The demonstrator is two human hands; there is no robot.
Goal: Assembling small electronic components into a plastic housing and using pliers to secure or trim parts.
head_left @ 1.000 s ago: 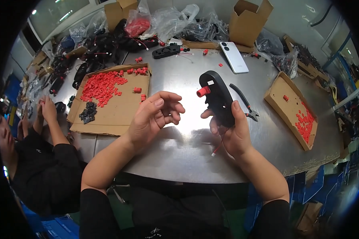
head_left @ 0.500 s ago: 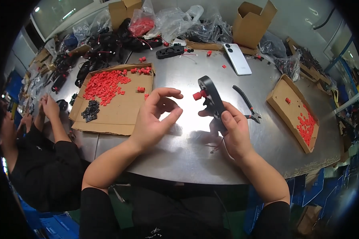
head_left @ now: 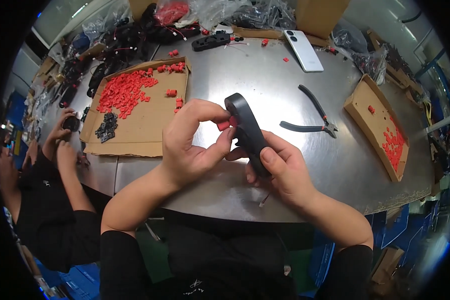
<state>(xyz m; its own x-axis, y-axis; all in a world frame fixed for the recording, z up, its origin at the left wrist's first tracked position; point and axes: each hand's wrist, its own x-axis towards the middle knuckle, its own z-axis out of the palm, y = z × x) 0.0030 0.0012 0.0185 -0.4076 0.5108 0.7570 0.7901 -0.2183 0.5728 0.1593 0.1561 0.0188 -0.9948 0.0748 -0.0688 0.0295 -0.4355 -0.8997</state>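
My right hand is closed round the lower end of a long black plastic housing, which stands tilted over the metal table. A small red cylindrical part sticks out of the housing's left side near its upper end. Thumb and forefinger of my left hand pinch that red part. How it is seated in the housing is hidden by the fingers. Below my right hand a thin wire with a small white connector hangs down. Open-handled black diagonal cutters lie to the right of the housing.
On the left, a cardboard tray holds red pieces and small black parts; another cardboard tray with red pieces sits right. A white phone, a second black housing and plastic bags lie behind. A co-worker's hands are at far left.
My left thumb and forefinger have closed on the red part. The housing has turned, showing more of its smooth outer side. The view has shifted, and the cutters show fully now.
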